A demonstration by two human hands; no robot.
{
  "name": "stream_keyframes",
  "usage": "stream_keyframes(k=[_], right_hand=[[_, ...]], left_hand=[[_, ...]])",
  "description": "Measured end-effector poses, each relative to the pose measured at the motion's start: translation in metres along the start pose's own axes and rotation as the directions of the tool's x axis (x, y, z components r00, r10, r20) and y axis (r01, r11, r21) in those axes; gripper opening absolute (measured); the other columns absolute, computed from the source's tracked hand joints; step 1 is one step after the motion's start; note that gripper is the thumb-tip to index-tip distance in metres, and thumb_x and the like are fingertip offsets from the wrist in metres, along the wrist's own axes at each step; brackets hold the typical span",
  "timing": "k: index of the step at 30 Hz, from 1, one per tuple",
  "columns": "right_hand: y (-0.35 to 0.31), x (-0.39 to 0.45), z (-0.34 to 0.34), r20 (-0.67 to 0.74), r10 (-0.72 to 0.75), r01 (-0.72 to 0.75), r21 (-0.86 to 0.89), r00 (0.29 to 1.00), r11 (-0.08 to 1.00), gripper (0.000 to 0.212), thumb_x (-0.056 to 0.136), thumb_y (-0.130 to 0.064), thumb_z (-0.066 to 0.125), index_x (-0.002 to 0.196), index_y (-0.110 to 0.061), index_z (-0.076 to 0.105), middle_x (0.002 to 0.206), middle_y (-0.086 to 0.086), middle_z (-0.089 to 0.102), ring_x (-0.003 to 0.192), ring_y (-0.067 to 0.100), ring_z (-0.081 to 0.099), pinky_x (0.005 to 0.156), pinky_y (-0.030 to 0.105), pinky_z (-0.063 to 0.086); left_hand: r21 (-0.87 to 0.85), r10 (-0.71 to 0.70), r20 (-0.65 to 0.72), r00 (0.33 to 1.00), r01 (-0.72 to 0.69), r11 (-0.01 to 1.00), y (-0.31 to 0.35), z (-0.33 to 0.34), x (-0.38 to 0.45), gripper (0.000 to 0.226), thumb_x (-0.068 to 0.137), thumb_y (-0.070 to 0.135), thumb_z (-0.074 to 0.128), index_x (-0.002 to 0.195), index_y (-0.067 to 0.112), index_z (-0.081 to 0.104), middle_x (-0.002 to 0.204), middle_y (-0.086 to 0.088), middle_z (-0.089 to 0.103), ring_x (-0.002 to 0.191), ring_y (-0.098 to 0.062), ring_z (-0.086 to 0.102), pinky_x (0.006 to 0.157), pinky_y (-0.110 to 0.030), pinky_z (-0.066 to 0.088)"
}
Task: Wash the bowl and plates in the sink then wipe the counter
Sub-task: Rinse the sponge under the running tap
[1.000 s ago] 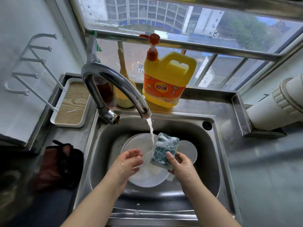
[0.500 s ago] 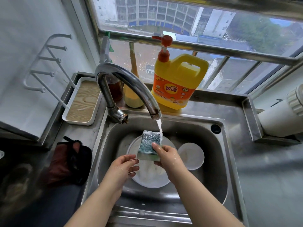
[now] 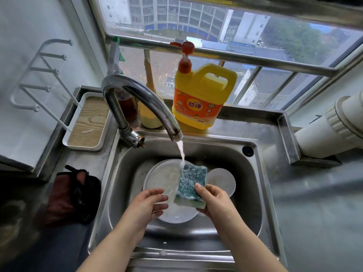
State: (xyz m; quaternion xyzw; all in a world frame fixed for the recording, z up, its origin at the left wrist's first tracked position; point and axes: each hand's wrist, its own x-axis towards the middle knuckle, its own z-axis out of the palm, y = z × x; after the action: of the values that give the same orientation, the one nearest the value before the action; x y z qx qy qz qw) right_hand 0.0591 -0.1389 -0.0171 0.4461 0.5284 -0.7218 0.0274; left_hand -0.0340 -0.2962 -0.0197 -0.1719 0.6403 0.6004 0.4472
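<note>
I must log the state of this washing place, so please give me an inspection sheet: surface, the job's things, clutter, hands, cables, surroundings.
Surface: steel counter around a steel sink; looks wet.
Job's things: large plate and a smaller white dish lie in the sink; sponge is held under running water from the tap.
Clutter: yellow soap jug, two bottles behind the tap, tray with wooden insert, dark red cloth on the left.
Hands: right hand grips the sponge; left hand is loosely curled over the plate, holding nothing.
Cables: nothing seen.
Surroundings: window with bars, white wall rack, white pipe on the right.
</note>
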Motion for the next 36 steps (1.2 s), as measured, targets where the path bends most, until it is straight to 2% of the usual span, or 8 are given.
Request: stream_keyframes(k=[5,14,20,22,25,29,31,36], right_hand=[[-0.007,0.016,0.004,-0.071,-0.051,0.052,0.017,0.996,0.998,0.03,0.084,-0.018,0.07,0.11,-0.007,0.058,0.099,0.01,0.071,0.093,0.024,0.068,0.088,0.039,0.055],[-0.026,0.056,0.021,-0.039,-0.101,0.1,-0.014,0.994,0.995,0.044,0.077,-0.025,0.078,0.114,-0.014,0.057,0.107,0.006,0.068,0.101,0.024,0.064,0.088,0.038,0.051],[-0.028,0.054,0.034,0.022,-0.269,0.268,-0.211,0.963,0.94,0.042,0.076,-0.015,0.078,0.109,-0.023,0.055,0.104,-0.004,0.067,0.097,0.01,0.063,0.082,0.026,0.053],[-0.021,0.048,0.032,0.046,-0.476,0.441,-0.464,0.878,0.768,0.04,0.075,-0.012,0.077,0.1,-0.03,0.052,0.097,-0.013,0.063,0.09,0.006,0.06,0.073,0.021,0.05],[-0.004,0.045,0.02,0.191,-0.758,0.628,-0.7,0.623,0.34,0.048,0.067,0.002,0.076,0.096,-0.028,0.052,0.098,-0.012,0.054,0.092,0.012,0.051,0.079,0.023,0.045],[0.009,0.037,0.003,0.322,-0.834,0.656,-0.752,0.448,0.062,0.05,0.068,0.007,0.075,0.106,-0.017,0.054,0.111,0.01,0.055,0.105,0.021,0.049,0.096,0.018,0.036],[0.014,0.033,-0.001,0.319,-0.83,0.654,-0.754,0.458,0.07,0.048,0.07,0.009,0.073,0.108,-0.016,0.056,0.116,0.009,0.053,0.11,0.02,0.048,0.101,0.017,0.034],[0.019,0.022,-0.012,0.079,-0.772,0.56,-0.735,0.631,0.382,0.05,0.074,0.011,0.063,0.115,-0.017,0.06,0.12,-0.004,0.05,0.114,0.005,0.043,0.101,0.005,0.027]], left_hand=[[0.023,0.003,0.028,1.0,-0.003,1.0,0.006,0.006,0.002,0.012,0.094,0.005,0.05,0.102,0.008,0.059,0.092,-0.011,0.068,0.077,-0.023,0.063,0.07,-0.03,0.049],[0.053,0.054,0.033,0.998,-0.056,0.997,0.022,0.007,0.011,0.013,0.094,0.006,0.051,0.103,0.01,0.06,0.095,-0.009,0.069,0.08,-0.022,0.064,0.069,-0.028,0.05],[-0.039,0.073,0.03,0.997,-0.072,0.997,0.029,0.007,0.012,0.018,0.099,0.017,0.045,0.102,0.007,0.06,0.093,-0.013,0.068,0.079,-0.025,0.065,0.072,-0.031,0.053],[-0.112,0.03,0.044,0.999,-0.025,0.993,0.031,0.008,0.013,0.033,0.101,0.03,0.039,0.104,0.005,0.06,0.096,-0.017,0.069,0.085,-0.028,0.067,0.075,-0.034,0.053],[-0.223,-0.051,0.142,0.989,0.082,0.971,0.031,0.008,0.014,0.048,0.098,0.045,0.037,0.108,0.005,0.061,0.104,-0.021,0.07,0.094,-0.031,0.067,0.081,-0.038,0.053],[-0.223,-0.07,0.229,0.971,0.123,0.967,0.028,0.014,0.015,0.033,0.093,0.022,0.055,0.117,-0.001,0.057,0.106,-0.021,0.068,0.09,-0.028,0.069,0.071,-0.034,0.058],[-0.245,-0.043,0.241,0.97,0.104,0.964,0.026,0.016,0.017,0.032,0.09,0.004,0.055,0.121,-0.005,0.054,0.101,-0.02,0.068,0.086,-0.027,0.069,0.065,-0.032,0.059],[-0.378,0.043,0.239,0.97,0.052,0.925,0.025,0.024,0.027,0.044,0.084,-0.013,0.052,0.125,0.002,0.051,0.104,-0.019,0.064,0.088,-0.028,0.066,0.067,-0.032,0.06]])
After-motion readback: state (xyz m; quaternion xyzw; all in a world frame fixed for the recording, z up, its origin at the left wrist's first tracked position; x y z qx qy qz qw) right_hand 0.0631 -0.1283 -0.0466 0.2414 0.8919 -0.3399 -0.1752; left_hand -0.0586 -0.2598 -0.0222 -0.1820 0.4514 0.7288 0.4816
